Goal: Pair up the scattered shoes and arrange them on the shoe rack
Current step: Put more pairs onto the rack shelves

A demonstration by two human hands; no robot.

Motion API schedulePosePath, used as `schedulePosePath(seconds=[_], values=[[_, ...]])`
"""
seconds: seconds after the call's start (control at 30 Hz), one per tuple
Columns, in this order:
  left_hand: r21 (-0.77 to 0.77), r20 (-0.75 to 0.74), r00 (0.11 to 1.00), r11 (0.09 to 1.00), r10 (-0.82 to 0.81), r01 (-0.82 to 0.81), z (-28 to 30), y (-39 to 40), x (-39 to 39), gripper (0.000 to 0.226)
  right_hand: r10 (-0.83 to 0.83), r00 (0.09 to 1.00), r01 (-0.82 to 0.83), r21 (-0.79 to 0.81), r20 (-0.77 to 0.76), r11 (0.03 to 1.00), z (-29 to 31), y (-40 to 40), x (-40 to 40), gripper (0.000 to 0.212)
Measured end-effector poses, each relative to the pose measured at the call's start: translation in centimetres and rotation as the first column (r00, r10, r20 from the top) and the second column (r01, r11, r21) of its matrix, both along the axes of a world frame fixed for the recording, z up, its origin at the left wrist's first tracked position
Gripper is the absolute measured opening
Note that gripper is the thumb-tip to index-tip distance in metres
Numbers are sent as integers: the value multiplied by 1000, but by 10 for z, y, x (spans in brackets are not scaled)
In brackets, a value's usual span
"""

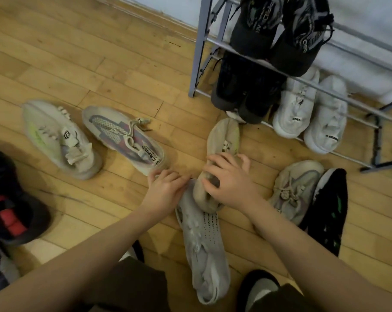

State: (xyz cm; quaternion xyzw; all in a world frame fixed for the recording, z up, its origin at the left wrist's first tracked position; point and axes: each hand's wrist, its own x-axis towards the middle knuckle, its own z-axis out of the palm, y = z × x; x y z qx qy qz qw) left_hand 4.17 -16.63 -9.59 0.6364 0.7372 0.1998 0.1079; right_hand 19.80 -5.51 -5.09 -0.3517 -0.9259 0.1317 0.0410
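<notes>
Wooden floor (100,64) carries the scattered shoes; the metal shoe rack (201,41) already holds pairs toe-out. Right hand (231,179) has its grip around a beige sneaker (224,136), apparently to lift it. Left hand (165,188), grip loosely curled, touches a striped sneaker (123,136).

1. The shoe rack (199,64) stands at the far right, by the wall (370,23).
2. Two pairs of shoes sit on its lower bars, one pair (280,30) above.
3. Two loose shoes (62,138) lie left on the floor (100,64).
4. More lie near the hands.
</notes>
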Motion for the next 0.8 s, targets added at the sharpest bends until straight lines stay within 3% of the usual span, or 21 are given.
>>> schedulePosePath(seconds=[0.2,0.4,0.53,0.8], values=[[150,109,988,981,109,-125,21,-3,-5,29,-59,991,55,-30,-120,998,6,3,-1,40],[307,168,978,937,121,-169,61,8,-24,25,25,967,-16,38,-253,999,28,5,-25,36],[362,125,984,917,129,-167,82,10,-39,23,11,953,-36,-77,-303,996,39,2,-48,31],[451,251,957,857,146,-249,118,11,-62,18,-78,732,-88,-208,-676,974,66,1,-84,24]])
